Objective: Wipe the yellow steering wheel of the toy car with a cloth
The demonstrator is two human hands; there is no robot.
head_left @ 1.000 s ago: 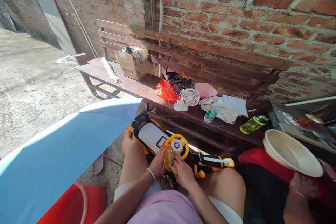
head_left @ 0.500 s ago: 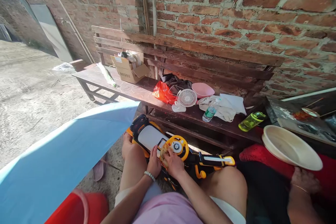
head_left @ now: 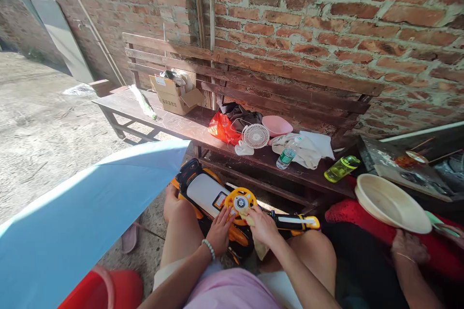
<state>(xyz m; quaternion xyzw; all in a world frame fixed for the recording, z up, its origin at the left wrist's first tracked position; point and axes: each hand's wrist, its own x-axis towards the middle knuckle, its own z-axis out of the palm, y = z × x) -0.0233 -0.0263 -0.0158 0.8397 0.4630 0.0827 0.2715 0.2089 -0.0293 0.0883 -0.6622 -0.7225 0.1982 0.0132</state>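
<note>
A yellow, black and white toy ride-on car [head_left: 213, 198] with a yellow steering wheel [head_left: 241, 201] lies between my knees. My left hand [head_left: 220, 231], a bead bracelet at its wrist, rests on the car's side with fingers spread. My right hand [head_left: 263, 226] is closed on a pale yellowish cloth [head_left: 258, 246] pressed against the steering wheel; part of the cloth hangs below the hand.
A wooden bench [head_left: 188, 125] against the brick wall carries a cardboard box [head_left: 174, 96], a red bag [head_left: 223, 128], a small white fan [head_left: 255, 136], a pink bowl [head_left: 277, 125], two bottles. A blue umbrella [head_left: 83, 212] lies left. Another person's hand [head_left: 408, 248] holds a cream bowl [head_left: 391, 203] at right.
My right hand with the cloth has shifted from the wheel's lower left to its right side. My left hand has slid a little lower on the car.
</note>
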